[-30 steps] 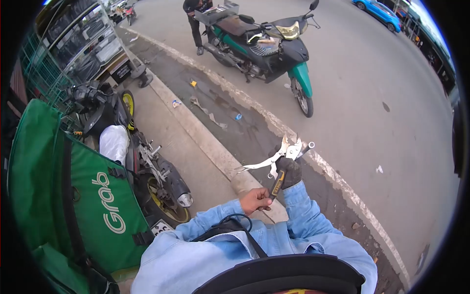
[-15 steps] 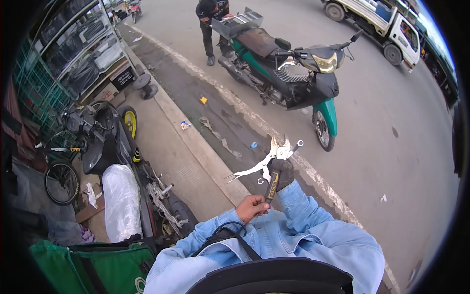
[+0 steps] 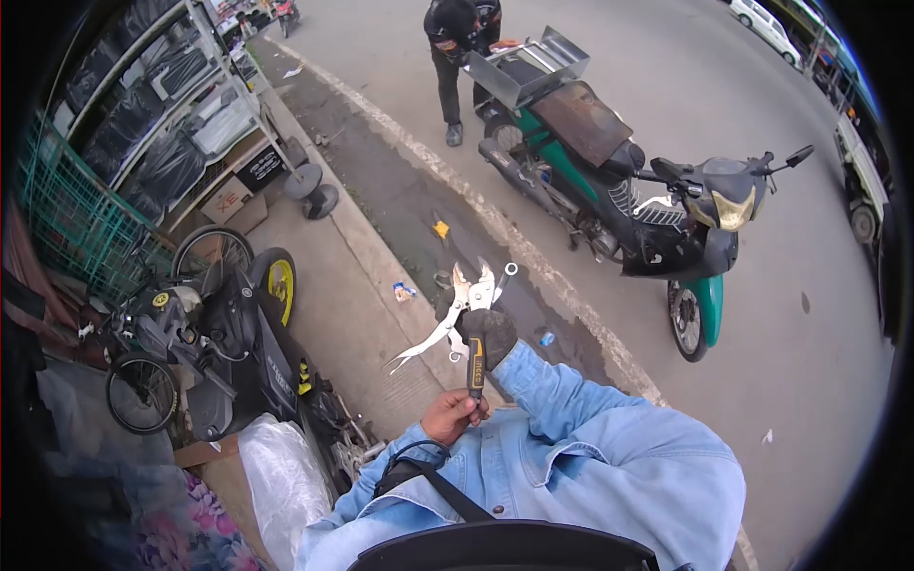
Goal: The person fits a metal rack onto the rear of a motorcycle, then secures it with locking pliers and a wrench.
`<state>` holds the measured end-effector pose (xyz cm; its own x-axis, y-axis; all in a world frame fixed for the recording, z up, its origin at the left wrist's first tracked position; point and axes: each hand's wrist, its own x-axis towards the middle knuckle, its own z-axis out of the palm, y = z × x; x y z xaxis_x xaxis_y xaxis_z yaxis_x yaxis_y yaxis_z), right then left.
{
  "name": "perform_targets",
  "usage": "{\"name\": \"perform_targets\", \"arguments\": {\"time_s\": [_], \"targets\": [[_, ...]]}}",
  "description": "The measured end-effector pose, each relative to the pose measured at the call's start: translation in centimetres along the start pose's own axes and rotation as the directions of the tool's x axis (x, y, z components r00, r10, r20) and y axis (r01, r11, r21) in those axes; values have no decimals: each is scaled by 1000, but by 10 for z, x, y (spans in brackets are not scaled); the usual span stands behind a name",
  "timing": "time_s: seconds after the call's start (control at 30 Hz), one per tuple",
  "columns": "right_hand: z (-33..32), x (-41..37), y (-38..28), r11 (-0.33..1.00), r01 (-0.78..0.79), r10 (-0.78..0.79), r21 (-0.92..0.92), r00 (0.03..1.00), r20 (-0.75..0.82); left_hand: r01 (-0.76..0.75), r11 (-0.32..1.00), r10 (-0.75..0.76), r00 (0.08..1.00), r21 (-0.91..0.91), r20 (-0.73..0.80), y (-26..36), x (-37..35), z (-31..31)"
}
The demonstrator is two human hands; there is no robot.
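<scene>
The right hand [image 3: 490,339], in a dark glove, is closed round a bundle of tools. Silver pliers [image 3: 464,306] stick out of it, their jaws parted and pointing away from the person, one long handle slanting out to the left of the hand. A wrench [image 3: 510,271] shows its ring end just beyond the right hand; how the fingers hold it is hidden. A black-and-yellow tool [image 3: 476,357] lies against the glove and runs down to the left hand [image 3: 451,417], which is bare and pinches its narrow end between thumb and fingers. The two hands are near each other, the left one closer to the body.

Just right of the right hand, a blue scrap [image 3: 546,339] lies on the ground. Beyond the hands, a wrapper [image 3: 404,291] lies on the pavement [image 3: 381,338] and a yellow scrap [image 3: 441,230] lies farther off. Well beyond and right of the hands, a green motorcycle [image 3: 562,157] stands on the road [image 3: 809,419]; at its rear, another person [image 3: 455,48] bends over a metal tray [image 3: 505,84]. Left of the hands are a black motorcycle [image 3: 238,366] and, nearer the body, clear plastic [image 3: 283,476]. Farther left and beyond stands a rack [image 3: 252,100].
</scene>
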<state>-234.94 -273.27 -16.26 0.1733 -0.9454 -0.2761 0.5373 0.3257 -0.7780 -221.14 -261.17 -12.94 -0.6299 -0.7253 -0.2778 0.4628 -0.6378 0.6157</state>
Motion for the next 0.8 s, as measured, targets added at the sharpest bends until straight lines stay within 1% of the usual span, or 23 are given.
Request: {"name": "perform_targets", "arguments": {"time_s": [0.07,0.1,0.17,0.2,0.23,0.27,0.3,0.33,0.4,0.43,0.47,0.5,0.53,0.57,0.6,0.63,0.67,0.7,0.73,0.77,0.8], "targets": [[6,34,-24,1000,27,-27,1,1000,11,-25,959,49,996,283,-79,38,36,-10],[8,54,-35,999,38,-38,1,999,12,-24,960,46,996,278,-73,52,56,-23],[17,103,-53,998,60,-60,7,998,14,-17,837,181,952,547,-248,82,97,-52],[25,132,-60,997,70,-70,12,997,13,-12,839,173,954,545,-245,101,115,-64],[38,155,-50,995,95,-95,7,995,10,-16,902,123,967,432,-221,120,122,-92],[41,181,-57,994,111,-111,13,994,6,0,949,67,977,315,-203,142,141,-105],[47,206,-62,992,129,-129,12,992,2,36,984,-21,996,175,-82,163,156,-130],[54,237,-70,989,144,-144,15,990,-6,46,984,-34,997,173,-71,186,171,-157],[73,296,-89,982,189,-188,12,982,-18,92,992,-87,994,-81,65,246,207,-204],[82,320,-97,980,198,-198,12,980,-32,-29,997,27,999,-76,-28,277,222,-223],[89,348,-97,979,203,-203,-1,978,-52,-154,986,146,983,-61,-112,311,236,-243],[95,377,-101,963,265,-269,-60,958,-97,-239,955,276,934,176,-229,349,251,-263],[99,400,-104,943,314,-328,-113,933,-145,-267,869,412,857,416,-309,381,265,-277],[111,414,-122,966,233,-253,-115,943,-217,-245,875,390,868,418,-308,412,279,-268],[118,435,-136,963,246,-266,-114,936,-230,-231,477,528,846,848,-67,448,294,-246],[125,458,-146,962,254,-274,-103,901,-335,-199,-92,514,830,976,218,477,311,-227],[128,482,-154,960,263,-277,-94,857,-433,-212,-94,510,829,973,230,496,334,-212],[127,506,-157,921,382,-384,-76,854,-350,-91,-266,394,898,960,195,510,358,-197],[127,532,-161,919,387,-388,-77,850,-355,13,-440,282,951,898,124,521,385,-193],[125,556,-165,894,433,-445,-113,832,-332,24,-451,305,944,892,129,529,415,-203],[119,580,-167,866,477,-499,-147,809,-311,16,-454,292,947,891,132,539,441,-213]]}}
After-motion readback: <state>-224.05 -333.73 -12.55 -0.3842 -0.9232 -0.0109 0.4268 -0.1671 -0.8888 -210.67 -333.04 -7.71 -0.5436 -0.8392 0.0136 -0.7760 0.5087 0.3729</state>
